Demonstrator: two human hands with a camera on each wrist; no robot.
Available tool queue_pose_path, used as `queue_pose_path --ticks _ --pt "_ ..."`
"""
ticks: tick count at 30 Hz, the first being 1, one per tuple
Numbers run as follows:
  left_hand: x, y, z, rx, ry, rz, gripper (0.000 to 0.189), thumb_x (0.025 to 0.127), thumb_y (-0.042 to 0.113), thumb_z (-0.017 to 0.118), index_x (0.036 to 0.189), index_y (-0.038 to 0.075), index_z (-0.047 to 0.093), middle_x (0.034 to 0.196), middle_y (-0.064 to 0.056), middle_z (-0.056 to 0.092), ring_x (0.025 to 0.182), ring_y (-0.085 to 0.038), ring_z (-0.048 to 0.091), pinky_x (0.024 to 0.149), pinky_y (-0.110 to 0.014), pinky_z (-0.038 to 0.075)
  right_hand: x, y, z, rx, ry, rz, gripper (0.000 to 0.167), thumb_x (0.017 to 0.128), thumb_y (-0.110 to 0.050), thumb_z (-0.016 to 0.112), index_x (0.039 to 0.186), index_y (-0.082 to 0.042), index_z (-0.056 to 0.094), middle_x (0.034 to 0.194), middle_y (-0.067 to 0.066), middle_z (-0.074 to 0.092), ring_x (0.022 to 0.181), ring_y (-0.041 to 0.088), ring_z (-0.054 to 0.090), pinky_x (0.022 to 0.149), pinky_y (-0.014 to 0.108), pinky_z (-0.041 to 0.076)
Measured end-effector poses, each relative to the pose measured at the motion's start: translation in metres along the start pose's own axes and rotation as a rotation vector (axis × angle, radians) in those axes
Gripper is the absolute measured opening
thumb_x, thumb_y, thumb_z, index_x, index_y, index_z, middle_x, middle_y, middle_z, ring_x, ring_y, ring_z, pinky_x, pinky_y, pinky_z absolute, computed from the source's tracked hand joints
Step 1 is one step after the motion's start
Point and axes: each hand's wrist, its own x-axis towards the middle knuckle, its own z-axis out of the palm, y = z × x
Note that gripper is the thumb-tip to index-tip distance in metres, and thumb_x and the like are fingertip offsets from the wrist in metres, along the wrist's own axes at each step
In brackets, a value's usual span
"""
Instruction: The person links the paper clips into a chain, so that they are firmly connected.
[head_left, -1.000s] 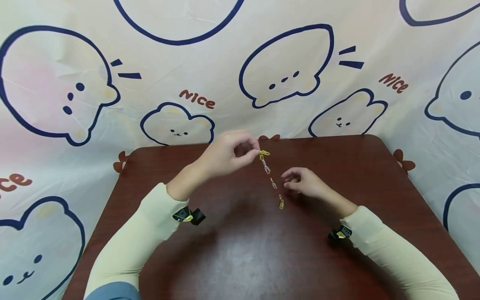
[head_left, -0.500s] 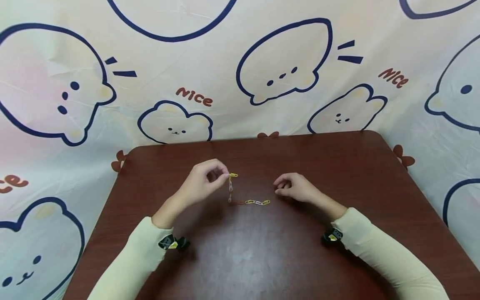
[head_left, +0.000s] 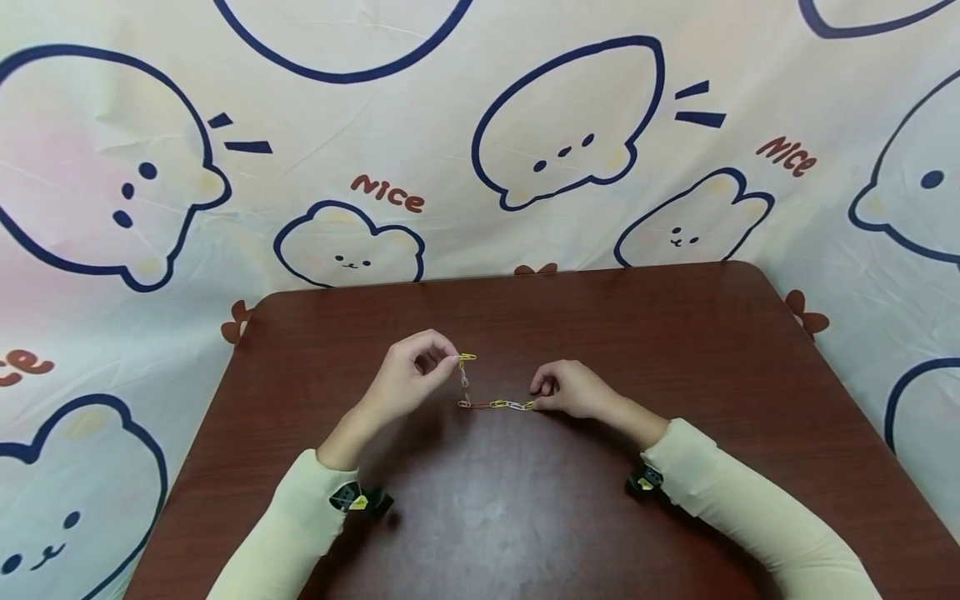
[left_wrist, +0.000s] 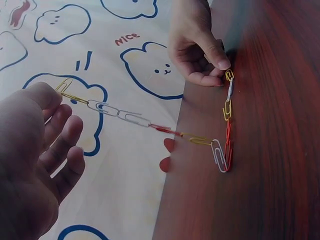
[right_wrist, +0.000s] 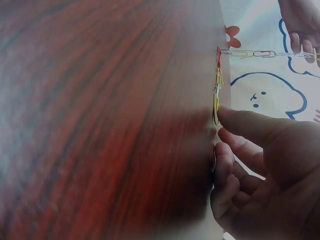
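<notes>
A chain of linked paper clips [left_wrist: 135, 118], in yellow, white and red, runs between my hands. My left hand [head_left: 408, 375] pinches the yellow clip at one end between thumb and fingertips, held above the table. From there the chain slants down to a white clip [left_wrist: 219, 156] at the bend. The other stretch, with a red clip [head_left: 480, 406] and yellow and white ones, lies along the tabletop. My right hand [head_left: 573, 390] is low at its far end, the thumb tip right at the yellow end clip [right_wrist: 216, 112] and the index fingertip a little apart from the thumb.
The dark reddish-brown table [head_left: 495, 517] extends around both hands. Behind it hangs a pale cloth [head_left: 450, 167] with cartoon bear outlines, meeting the table's back edge. Small black cameras are strapped at the left wrist [head_left: 352, 498] and the right wrist [head_left: 645, 479].
My left hand has come left and down with the chain, which hung freely before and now partly lies on the table. My right hand has moved left and down to the chain's end.
</notes>
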Motion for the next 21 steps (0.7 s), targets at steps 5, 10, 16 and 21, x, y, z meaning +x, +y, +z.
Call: queue_pose_path --ticks 5,10,16,21 --pt "0.002 0.024 -0.003 -0.020 -0.008 0.003 0.009 0.090 -0.011 0.068 0.088 -0.002 0.066 0.081 -0.009 0.064 0.072 -0.014 0.058 0.062 -0.028 0.047 0.001 -0.001 0.004 -0.066 0.022 0.001 0.017 0.080 -0.018 0.086 0.080 -0.020 0.069 0.072 -0.011 0.058 0.067 0.006 0.053 0.068 0.028 0.044" --pt "0.004 0.028 -0.004 -0.026 -0.013 0.003 0.009 0.090 -0.011 0.068 0.088 -0.002 0.066 0.081 -0.009 0.064 0.072 -0.013 0.058 0.062 -0.029 0.047 0.002 -0.001 0.005 -0.108 0.019 -0.002 0.020 0.081 -0.019 0.085 0.074 -0.022 0.067 0.070 -0.012 0.057 0.067 0.006 0.053 0.066 0.028 0.044" --pt "0.005 0.028 -0.006 -0.026 -0.018 0.007 0.009 0.089 -0.011 0.068 0.088 -0.002 0.067 0.081 -0.009 0.064 0.071 -0.015 0.058 0.062 -0.029 0.047 0.002 -0.002 0.002 -0.106 -0.006 -0.029 0.020 0.082 -0.016 0.082 0.071 -0.022 0.066 0.069 -0.012 0.057 0.066 0.006 0.053 0.065 0.027 0.045" --pt "0.005 0.028 -0.006 -0.021 -0.028 0.002 0.008 0.090 -0.010 0.068 0.089 -0.002 0.067 0.082 -0.009 0.064 0.072 -0.015 0.058 0.062 -0.030 0.047 0.002 0.002 -0.001 -0.046 -0.004 -0.049 0.018 0.081 -0.007 0.077 0.073 -0.019 0.066 0.070 -0.011 0.061 0.068 0.006 0.058 0.067 0.026 0.049"
